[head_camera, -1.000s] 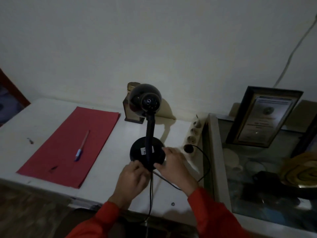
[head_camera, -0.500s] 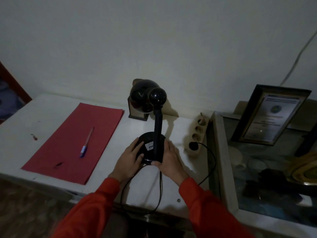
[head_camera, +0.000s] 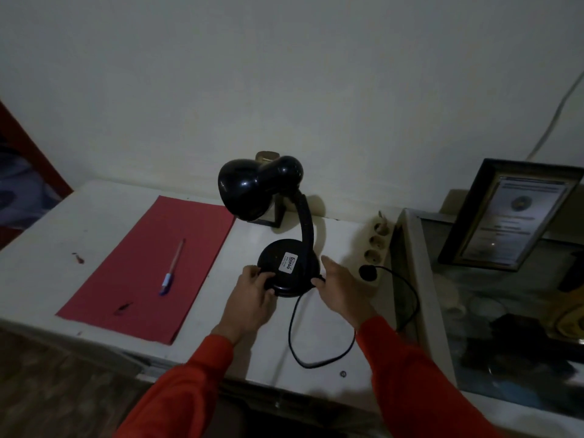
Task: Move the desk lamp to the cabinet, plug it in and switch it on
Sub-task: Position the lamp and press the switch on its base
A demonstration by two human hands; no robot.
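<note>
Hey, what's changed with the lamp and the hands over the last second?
The black desk lamp has been turned on its base: its shade, a second ago facing the camera, now points left. The left hand stays on the base; the right hand has eased off to its edge. Plug, red paper sheet and pen haven't moved.

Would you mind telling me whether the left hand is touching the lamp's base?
Touching. The head view shows the left hand with its fingers lying on the near-left rim of the lamp base, no gap visible.
</note>
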